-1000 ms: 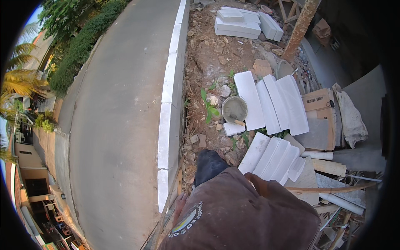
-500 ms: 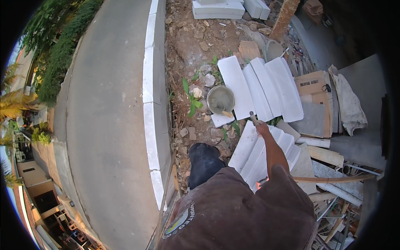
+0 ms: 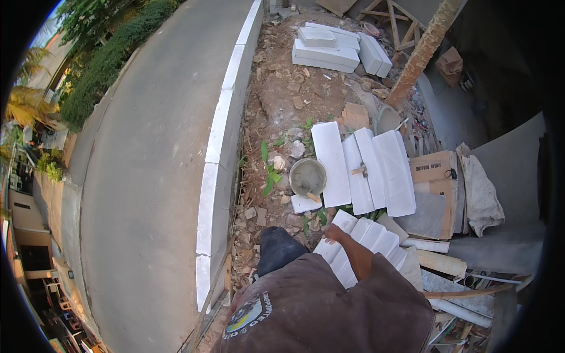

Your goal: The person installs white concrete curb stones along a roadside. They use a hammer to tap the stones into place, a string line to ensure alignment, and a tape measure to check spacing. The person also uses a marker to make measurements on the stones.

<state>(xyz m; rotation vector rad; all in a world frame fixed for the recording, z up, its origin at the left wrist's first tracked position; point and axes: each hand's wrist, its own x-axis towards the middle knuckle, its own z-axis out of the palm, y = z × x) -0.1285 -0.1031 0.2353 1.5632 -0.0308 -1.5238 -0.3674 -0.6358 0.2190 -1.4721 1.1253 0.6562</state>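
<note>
My right hand [image 3: 333, 234] is on the nearer stack of white blocks [image 3: 371, 247], its fingers curled over the top end of a block. My left hand is hidden behind my brown-shirted body [image 3: 329, 312]; dark trousers show at my knee [image 3: 278, 244]. Above the hand, more long white blocks [image 3: 331, 162] lie side by side, with a small wooden-handled tool [image 3: 359, 170] resting across them. Just left of these, a bucket [image 3: 307, 173] holds grey paste, with a wooden handle leaning in it, beside a smaller white piece [image 3: 305, 204].
A low white block wall [image 3: 209, 200] runs along the paved road [image 3: 135, 194] at left. Rubble ground [image 3: 268, 88] holds another block pile [image 3: 323, 53] and a tree trunk [image 3: 421, 59]. Cardboard [image 3: 429, 167], pipes and scrap boards [image 3: 453, 294] crowd the right side.
Half a second ago my right hand held a tool over the nearer stack. The tool now lies on the upper blocks and the hand has moved down-left onto the nearer blocks.
</note>
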